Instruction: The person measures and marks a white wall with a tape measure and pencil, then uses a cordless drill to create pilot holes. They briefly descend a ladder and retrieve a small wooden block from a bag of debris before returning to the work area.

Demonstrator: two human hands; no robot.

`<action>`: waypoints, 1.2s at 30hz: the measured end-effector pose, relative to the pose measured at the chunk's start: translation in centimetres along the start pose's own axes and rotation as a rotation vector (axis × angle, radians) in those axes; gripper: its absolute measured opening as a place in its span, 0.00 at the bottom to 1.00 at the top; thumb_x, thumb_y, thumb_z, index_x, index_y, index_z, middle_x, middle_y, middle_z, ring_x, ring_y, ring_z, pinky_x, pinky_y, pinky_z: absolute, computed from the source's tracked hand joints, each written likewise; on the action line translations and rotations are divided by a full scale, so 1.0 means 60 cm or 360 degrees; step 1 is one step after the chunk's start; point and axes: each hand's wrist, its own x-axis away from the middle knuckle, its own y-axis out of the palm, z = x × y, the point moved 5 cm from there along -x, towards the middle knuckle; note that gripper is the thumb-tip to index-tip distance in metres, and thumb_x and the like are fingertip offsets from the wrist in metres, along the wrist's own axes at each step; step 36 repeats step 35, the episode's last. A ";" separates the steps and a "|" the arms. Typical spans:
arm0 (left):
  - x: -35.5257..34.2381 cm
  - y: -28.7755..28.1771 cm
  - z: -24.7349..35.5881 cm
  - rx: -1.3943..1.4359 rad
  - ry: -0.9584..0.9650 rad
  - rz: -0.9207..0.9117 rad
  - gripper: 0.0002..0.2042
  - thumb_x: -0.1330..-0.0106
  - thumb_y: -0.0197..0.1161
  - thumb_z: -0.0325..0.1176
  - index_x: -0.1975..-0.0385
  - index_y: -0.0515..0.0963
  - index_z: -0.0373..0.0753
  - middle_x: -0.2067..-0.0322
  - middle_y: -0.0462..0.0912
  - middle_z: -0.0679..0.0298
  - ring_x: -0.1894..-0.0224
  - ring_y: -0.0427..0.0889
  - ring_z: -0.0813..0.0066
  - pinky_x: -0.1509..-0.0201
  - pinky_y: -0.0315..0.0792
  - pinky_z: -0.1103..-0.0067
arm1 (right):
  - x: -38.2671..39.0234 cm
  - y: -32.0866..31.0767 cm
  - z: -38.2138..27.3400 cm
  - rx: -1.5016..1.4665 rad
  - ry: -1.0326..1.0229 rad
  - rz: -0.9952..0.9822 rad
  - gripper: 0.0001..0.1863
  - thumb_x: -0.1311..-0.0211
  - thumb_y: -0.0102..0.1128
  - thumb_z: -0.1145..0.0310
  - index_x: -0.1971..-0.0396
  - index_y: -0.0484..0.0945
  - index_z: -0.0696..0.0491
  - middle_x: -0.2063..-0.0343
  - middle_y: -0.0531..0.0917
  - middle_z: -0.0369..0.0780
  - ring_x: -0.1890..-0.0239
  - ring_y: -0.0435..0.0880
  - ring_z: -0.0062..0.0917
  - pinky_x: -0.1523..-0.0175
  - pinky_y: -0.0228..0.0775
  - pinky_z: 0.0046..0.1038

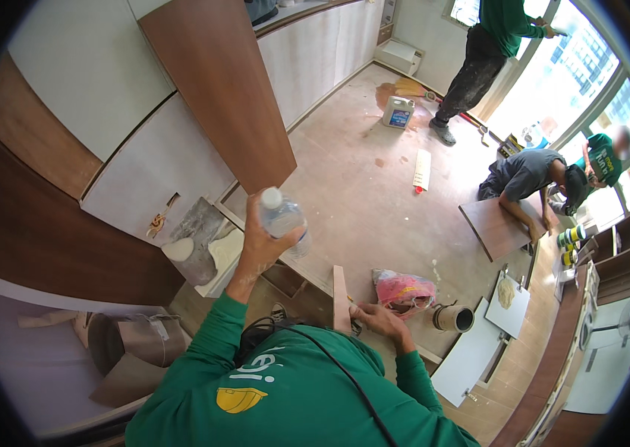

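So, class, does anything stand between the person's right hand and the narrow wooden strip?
Nothing visible does: the right hand rests against the wooden strip, and the pink bag lies off to the side.

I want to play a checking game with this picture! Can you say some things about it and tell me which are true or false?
1. The left hand holds a clear plastic water bottle with a white cap. True.
2. The right hand holds a hammer. False: it rests by a narrow wooden board.
3. A pink plastic bag lies on the floor. True.
4. The bottle's cap is red. False: white.
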 end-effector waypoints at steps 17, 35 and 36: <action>0.061 0.068 0.153 -0.0726 0.0578 -0.0508 0.45 0.56 0.85 0.29 0.34 0.69 0.37 0.40 0.78 0.49 0.38 0.75 0.43 0.31 0.72 0.56 | 0.190 -0.134 -0.470 0.0721 -0.0940 0.1275 0.28 0.28 0.69 0.42 0.60 0.73 0.55 0.77 0.83 0.49 0.70 0.86 0.49 0.65 0.75 0.48; 0.122 0.043 0.129 -0.0942 0.0577 -0.0887 0.38 0.50 0.81 0.43 0.38 0.72 0.39 0.42 0.80 0.55 0.37 0.77 0.50 0.36 0.72 0.58 | 0.170 -0.058 -0.390 0.0273 -0.0950 0.1142 0.14 0.29 0.73 0.68 0.55 0.75 0.53 0.76 0.79 0.38 0.77 0.77 0.28 0.69 0.70 0.29; 0.122 0.043 0.129 -0.0942 0.0577 -0.0887 0.38 0.50 0.81 0.43 0.38 0.72 0.39 0.42 0.80 0.55 0.37 0.77 0.50 0.36 0.72 0.58 | 0.170 -0.058 -0.390 0.0273 -0.0950 0.1142 0.14 0.29 0.73 0.68 0.55 0.75 0.53 0.76 0.79 0.38 0.77 0.77 0.28 0.69 0.70 0.29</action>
